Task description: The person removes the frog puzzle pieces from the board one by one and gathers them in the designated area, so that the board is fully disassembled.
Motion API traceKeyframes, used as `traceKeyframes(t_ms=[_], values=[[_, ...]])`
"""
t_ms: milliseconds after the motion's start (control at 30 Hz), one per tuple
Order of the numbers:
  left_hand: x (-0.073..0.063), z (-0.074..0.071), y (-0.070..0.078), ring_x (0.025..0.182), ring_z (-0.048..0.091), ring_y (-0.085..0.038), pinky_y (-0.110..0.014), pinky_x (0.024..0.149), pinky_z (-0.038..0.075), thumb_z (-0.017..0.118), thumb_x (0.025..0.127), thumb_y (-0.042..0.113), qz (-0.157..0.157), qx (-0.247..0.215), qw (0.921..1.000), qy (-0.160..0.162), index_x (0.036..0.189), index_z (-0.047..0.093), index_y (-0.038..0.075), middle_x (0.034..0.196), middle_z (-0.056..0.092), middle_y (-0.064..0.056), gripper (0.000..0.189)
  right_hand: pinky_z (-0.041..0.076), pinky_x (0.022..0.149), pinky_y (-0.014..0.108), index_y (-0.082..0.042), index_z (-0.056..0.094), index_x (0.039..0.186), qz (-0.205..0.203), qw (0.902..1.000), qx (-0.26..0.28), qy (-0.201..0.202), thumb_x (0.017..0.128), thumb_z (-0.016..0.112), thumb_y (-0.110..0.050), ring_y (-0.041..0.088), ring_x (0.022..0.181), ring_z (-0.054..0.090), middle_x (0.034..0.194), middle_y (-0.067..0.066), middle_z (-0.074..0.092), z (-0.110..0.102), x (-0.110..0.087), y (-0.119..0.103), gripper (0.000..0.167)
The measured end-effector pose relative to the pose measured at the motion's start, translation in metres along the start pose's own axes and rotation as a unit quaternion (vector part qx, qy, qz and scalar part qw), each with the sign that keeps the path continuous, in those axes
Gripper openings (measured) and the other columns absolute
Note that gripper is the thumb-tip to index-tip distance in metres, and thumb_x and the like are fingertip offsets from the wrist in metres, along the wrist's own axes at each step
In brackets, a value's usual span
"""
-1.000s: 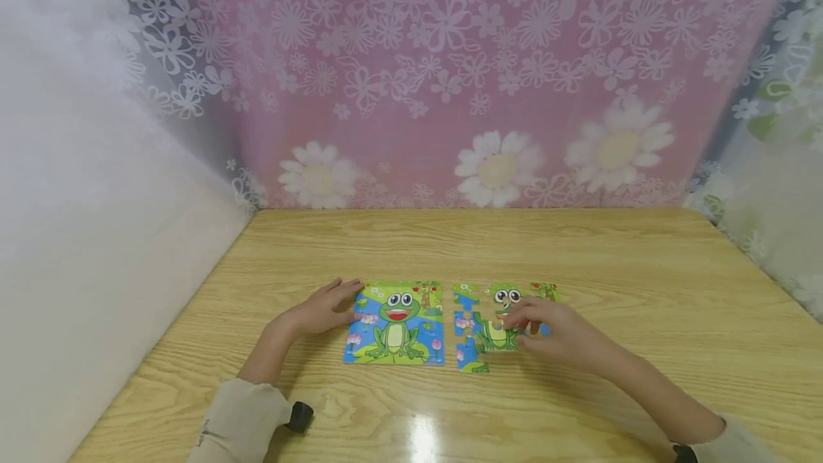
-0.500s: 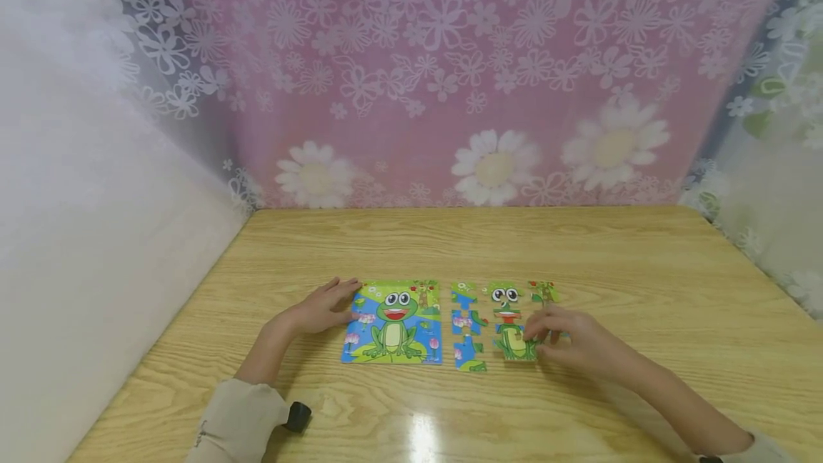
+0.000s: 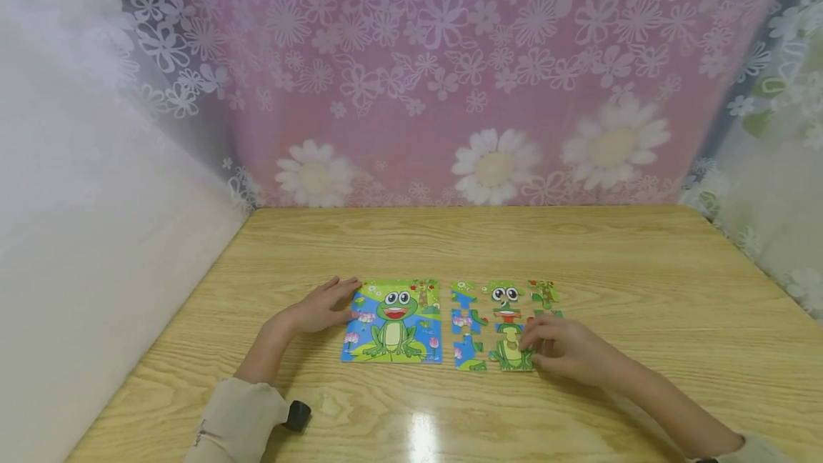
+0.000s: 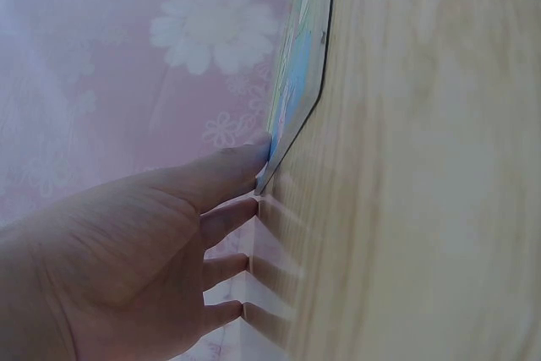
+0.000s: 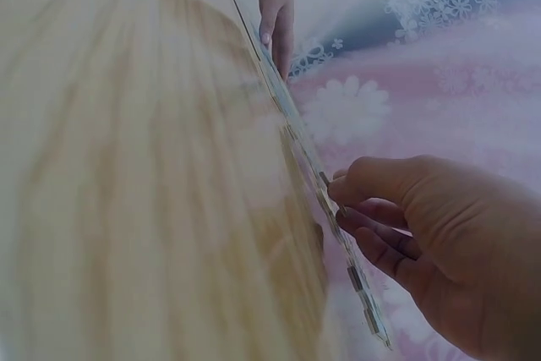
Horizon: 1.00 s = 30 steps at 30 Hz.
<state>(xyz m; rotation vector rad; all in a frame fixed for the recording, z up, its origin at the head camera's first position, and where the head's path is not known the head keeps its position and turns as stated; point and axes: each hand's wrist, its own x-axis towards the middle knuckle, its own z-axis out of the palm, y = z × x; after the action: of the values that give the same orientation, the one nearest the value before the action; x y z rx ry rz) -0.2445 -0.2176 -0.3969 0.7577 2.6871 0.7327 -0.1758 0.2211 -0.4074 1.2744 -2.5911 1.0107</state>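
My left hand (image 3: 318, 308) lies at the left edge of a square frog picture board (image 3: 414, 334), fingers extended. In the left wrist view the thumb touches the board's edge and the other fingertips rest on the table. To the right, my right hand (image 3: 569, 352) pinches a puzzle piece with the frog's belly and feet (image 3: 510, 358) at its right side. That piece sits at the bottom of the middle column, just under the mouth piece (image 3: 507, 314) and the eyes piece (image 3: 504, 294). The right hand hides part of the right column.
Several left-column puzzle pieces (image 3: 464, 321) lie between the board and the middle column. A tree piece (image 3: 544, 293) is at the upper right. All lie on a wooden table (image 3: 386, 241), with a pink flowered curtain (image 3: 398, 113) behind and a white side wall (image 3: 116, 249).
My right hand has moved right and toward me, drawing the belly piece down from over the mouth piece, now uncovered. The left hand and board have stayed in place.
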Motion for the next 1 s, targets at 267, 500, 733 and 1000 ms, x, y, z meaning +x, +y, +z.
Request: traceKeyframes(t_ms=[267, 500, 733, 1000], values=[[0.0003, 0.0007, -0.0011, 0.134, 0.005, -0.042, -0.060, 0.103, 0.007, 0.056, 0.093, 0.030, 0.000, 0.000, 1.0000, 0.000, 0.143, 0.029, 0.001, 0.148, 0.021, -0.017, 0.064, 0.049, 0.079, 0.040, -0.020, 0.066, 0.094, 0.006, 0.9999, -0.013, -0.005, 0.078, 0.072, -0.002, 0.027, 0.102, 0.054, 0.104, -0.002, 0.059, -0.0003, -0.0011, -0.0010, 0.025], [-0.0002, -0.0004, -0.0002, 0.134, 0.005, -0.041, -0.060, 0.103, 0.008, 0.056, 0.093, 0.031, -0.007, 0.002, 1.0000, -0.003, 0.144, 0.028, 0.002, 0.149, 0.020, -0.016, 0.064, 0.040, 0.086, 0.052, -0.021, 0.067, 0.092, -0.004, 0.9996, -0.027, -0.006, 0.076, 0.073, 0.000, 0.023, 0.101, 0.055, 0.104, -0.005, 0.059, 0.0000, 0.0003, -0.0007, 0.028], [-0.0006, -0.0012, 0.0015, 0.134, 0.006, -0.042, -0.061, 0.102, 0.007, 0.056, 0.092, 0.032, -0.007, 0.003, 1.0000, -0.002, 0.143, 0.029, 0.002, 0.148, 0.020, -0.017, 0.065, 0.041, 0.087, 0.048, -0.022, 0.066, 0.091, 0.002, 0.9994, -0.033, -0.009, 0.074, 0.073, 0.001, 0.020, 0.101, 0.056, 0.103, -0.007, 0.058, 0.0000, -0.0007, 0.0013, 0.029], [-0.0015, -0.0009, 0.0029, 0.134, 0.005, -0.041, -0.060, 0.102, 0.007, 0.056, 0.092, 0.031, -0.008, 0.001, 1.0000, -0.002, 0.144, 0.028, 0.003, 0.149, 0.020, -0.015, 0.065, 0.050, 0.080, 0.029, -0.021, 0.066, 0.093, -0.002, 0.9997, -0.017, -0.017, 0.076, 0.071, 0.001, 0.014, 0.096, 0.056, 0.104, -0.005, 0.058, -0.0001, -0.0016, 0.0021, 0.027]])
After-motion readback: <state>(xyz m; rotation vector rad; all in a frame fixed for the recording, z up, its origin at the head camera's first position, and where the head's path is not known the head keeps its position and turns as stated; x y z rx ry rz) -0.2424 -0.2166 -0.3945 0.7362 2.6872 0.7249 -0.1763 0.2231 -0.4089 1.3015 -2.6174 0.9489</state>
